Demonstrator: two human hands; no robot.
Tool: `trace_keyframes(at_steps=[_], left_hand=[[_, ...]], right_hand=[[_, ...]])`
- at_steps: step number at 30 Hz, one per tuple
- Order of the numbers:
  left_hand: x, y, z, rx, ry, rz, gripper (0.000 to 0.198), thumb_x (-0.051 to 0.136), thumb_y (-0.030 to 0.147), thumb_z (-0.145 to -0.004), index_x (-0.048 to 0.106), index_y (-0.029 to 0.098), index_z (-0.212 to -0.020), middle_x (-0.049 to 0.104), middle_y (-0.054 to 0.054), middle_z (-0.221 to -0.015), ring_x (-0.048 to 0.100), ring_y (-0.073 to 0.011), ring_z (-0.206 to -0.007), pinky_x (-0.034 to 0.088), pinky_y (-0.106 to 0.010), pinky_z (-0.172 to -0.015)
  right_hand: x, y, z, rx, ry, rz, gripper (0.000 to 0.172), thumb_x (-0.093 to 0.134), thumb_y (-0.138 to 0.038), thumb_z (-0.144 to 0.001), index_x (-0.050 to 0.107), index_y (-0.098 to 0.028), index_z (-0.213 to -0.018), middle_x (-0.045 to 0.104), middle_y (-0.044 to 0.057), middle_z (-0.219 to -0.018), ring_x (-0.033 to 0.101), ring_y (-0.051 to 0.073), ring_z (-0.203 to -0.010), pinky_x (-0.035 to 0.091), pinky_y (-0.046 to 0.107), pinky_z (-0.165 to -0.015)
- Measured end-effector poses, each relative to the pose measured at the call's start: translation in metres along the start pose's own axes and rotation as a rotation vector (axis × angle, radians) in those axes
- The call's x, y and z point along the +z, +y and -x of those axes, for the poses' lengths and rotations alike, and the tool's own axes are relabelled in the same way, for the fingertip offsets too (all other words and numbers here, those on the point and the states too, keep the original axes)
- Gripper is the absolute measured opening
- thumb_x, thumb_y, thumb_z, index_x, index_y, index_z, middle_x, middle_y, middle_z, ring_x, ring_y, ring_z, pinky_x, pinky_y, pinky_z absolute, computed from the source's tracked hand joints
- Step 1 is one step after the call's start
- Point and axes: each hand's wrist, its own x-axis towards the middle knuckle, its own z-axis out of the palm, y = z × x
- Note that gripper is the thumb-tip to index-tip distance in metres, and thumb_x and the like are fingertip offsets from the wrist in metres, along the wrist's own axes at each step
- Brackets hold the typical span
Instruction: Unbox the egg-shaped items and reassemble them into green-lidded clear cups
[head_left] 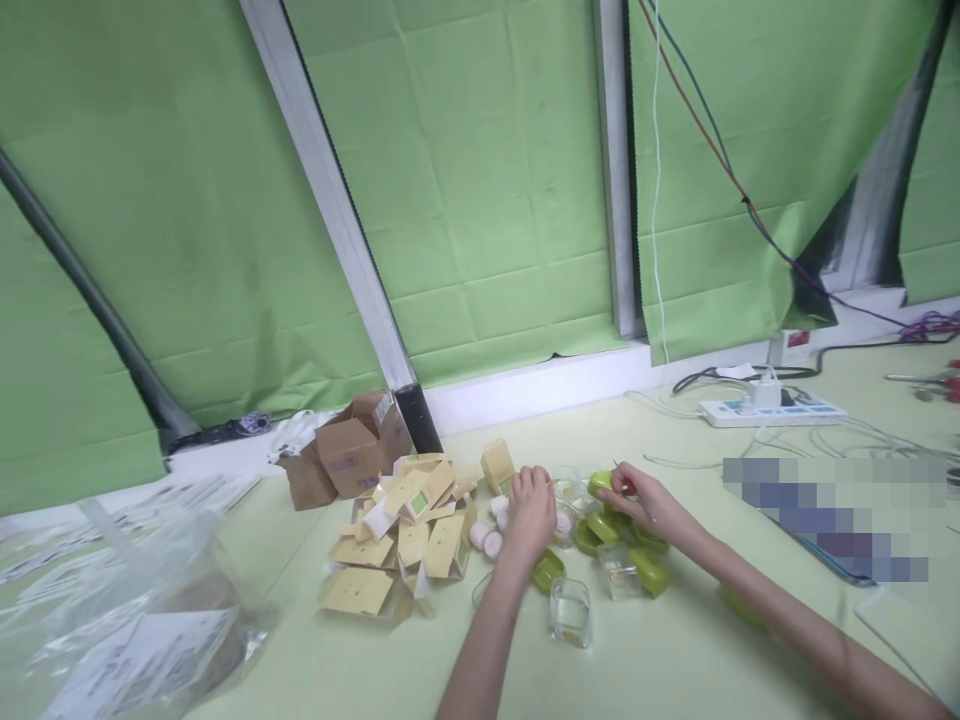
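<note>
My right hand [643,498] pinches a glossy green plastic cap [599,484] above a cluster of similar green caps [651,568]. Close by on its left, my left hand [531,512] is curled with fingertips pointing away from me; what they grip is hidden behind the hand. Beside its wrist lie several small pale round pieces [492,544]. A clear square glass jar [571,612] stands nearest me, and another glass jar [619,572] sits against the green caps. Just beyond the left hand stands a small open yellow carton [496,466].
A heap of yellow cartons [409,530] lies left of my hands, with a brown cardboard box [352,450] behind it. Clear plastic bags [172,610] cover the left side. A power strip [772,412] with cables and a blurred-out flat device [832,520] are at right.
</note>
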Motion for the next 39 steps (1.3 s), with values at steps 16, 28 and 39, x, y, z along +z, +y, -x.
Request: trace_keyframes(at_steps=[16,28,39], left_hand=[[-0.054,-0.020,0.022,0.107,0.010,-0.132,0.035,0.037,0.034,-0.089,0.042,0.020,-0.120,0.044,-0.010,-0.126,0.037,-0.0257,-0.120,0.028,-0.044,-0.101],[-0.039,-0.078,0.137,-0.142,0.013,0.087,0.042,0.049,0.034,-0.082,0.042,0.020,-0.121,0.045,-0.013,-0.127,0.038,-0.0278,-0.126,0.032,-0.048,-0.104],[-0.026,-0.051,0.133,-0.179,-0.078,0.288,0.036,0.048,0.029,-0.082,0.045,0.019,-0.116,0.054,-0.012,-0.118,0.050,-0.0251,-0.114,0.039,-0.044,-0.099]], right_hand=[[-0.047,0.053,0.081,0.269,0.206,0.307,0.042,0.063,-0.062,-0.064,0.057,-0.023,-0.078,0.064,0.008,-0.074,0.059,0.024,-0.057,0.048,0.040,-0.056],[-0.064,0.083,0.032,0.174,0.087,0.322,0.029,0.053,-0.049,-0.081,0.056,-0.020,-0.078,0.060,0.007,-0.075,0.059,0.021,-0.063,0.050,0.037,-0.063],[-0.055,0.066,0.033,-0.012,0.038,0.392,0.039,0.038,-0.015,-0.085,0.051,-0.019,-0.122,0.054,0.015,-0.122,0.050,0.030,-0.115,0.038,0.051,-0.097]])
